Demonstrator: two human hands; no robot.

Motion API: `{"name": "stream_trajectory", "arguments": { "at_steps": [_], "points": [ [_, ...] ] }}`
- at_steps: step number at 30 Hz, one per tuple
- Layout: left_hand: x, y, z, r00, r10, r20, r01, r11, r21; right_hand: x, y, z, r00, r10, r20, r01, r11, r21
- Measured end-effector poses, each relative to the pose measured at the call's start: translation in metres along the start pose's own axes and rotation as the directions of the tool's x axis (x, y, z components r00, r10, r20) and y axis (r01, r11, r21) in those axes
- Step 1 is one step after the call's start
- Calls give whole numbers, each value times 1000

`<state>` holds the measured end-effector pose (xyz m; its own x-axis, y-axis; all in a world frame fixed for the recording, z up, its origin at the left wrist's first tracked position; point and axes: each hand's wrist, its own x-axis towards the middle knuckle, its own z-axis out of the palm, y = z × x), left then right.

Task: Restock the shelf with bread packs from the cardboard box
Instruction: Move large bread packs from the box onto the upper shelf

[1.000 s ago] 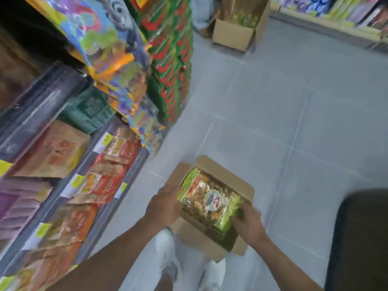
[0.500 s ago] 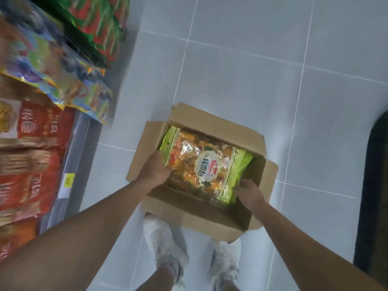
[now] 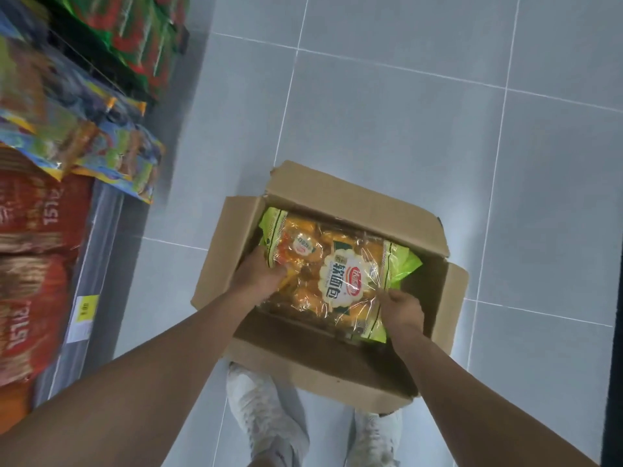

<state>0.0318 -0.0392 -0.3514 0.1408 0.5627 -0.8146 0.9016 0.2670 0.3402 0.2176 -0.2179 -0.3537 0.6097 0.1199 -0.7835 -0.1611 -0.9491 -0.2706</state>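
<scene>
Inside the cardboard box, left hand and right hand grip green-edged bread pack

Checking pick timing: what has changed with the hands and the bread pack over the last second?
The top pack seems lifted slightly and swung toward the right, baring a second pack beneath it. The right hand, earlier beside the pack's end, now pinches its near wrapper edge. The left hand still grips the left end. The box has not moved.
</scene>
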Motion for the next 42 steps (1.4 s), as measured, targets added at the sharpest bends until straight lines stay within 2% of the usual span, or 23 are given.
{"name": "stream_trajectory", "arguments": {
  "at_steps": [6, 14, 22, 26, 32, 42],
  "points": [
    [-40, 1, -7, 999, -47, 22, 47, 999, 16, -32, -4, -23, 1000, -6, -16, 6, 1000, -14],
    [-119, 17, -27, 1000, -26, 18, 26, 1000, 12, -94, -6, -71, 998, -53, -39, 50, 994, -92],
    [-212, 85, -110, 992, 122, -42, -122, 992, -17, -178, -65, -156, 976, -209, -56, 204, 976, -79],
    [-271, 127, -166, 977, 175, -120, -180, 983, -30, -229, -109, -206, 943, -304, -133, 310, 950, 26],
    [-375, 173, -237, 927, 246, -283, -289, 949, -124, -301, -166, -280, 872, -474, -122, 488, 861, 143],
    [-550, 179, -307, 824, 233, -517, -414, 870, -268, -440, -230, -363, 702, -710, -63, 711, 692, 123]
  ]
}}
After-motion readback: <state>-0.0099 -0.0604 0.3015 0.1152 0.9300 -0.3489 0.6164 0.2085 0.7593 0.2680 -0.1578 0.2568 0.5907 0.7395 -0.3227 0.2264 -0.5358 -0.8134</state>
